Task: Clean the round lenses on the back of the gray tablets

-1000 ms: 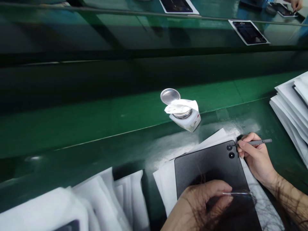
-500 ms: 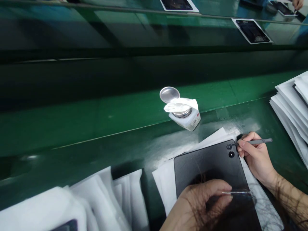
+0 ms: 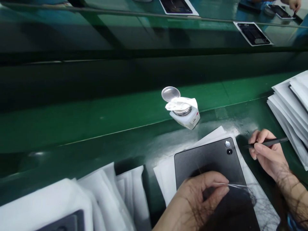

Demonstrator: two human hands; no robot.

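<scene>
My left hand (image 3: 202,195) reaches in from the lower edge, forearm slanting up to the right, thumb and a finger pinched together on a thin, clear plastic film (image 3: 237,185). I hold it over the flat black rectangular tablet (image 3: 197,163); whether my knuckles touch the back, I can't tell. My right hand (image 3: 268,154) is off to the tablet's right, forearm angled up and leftward from the lower right corner, fingers curled around a slim black pen-like tool (image 3: 279,141). I keep it nearly level, its tip pointing at the tablet's upper corner but apart from it. In that corner sit two round spots, the upper one pale, the lower one dark.

The tablet lies back up on loose white sheets (image 3: 166,179) on the glossy green surface (image 3: 144,134). Just beyond stands a white squarish bottle (image 3: 189,118), metal lid flipped open, white tissue over its mouth. White sleeve-like sheets (image 3: 113,199) lie to my left, a layered white stack (image 3: 291,115) to my right. Far off, another person's hand (image 3: 295,4) is at work.
</scene>
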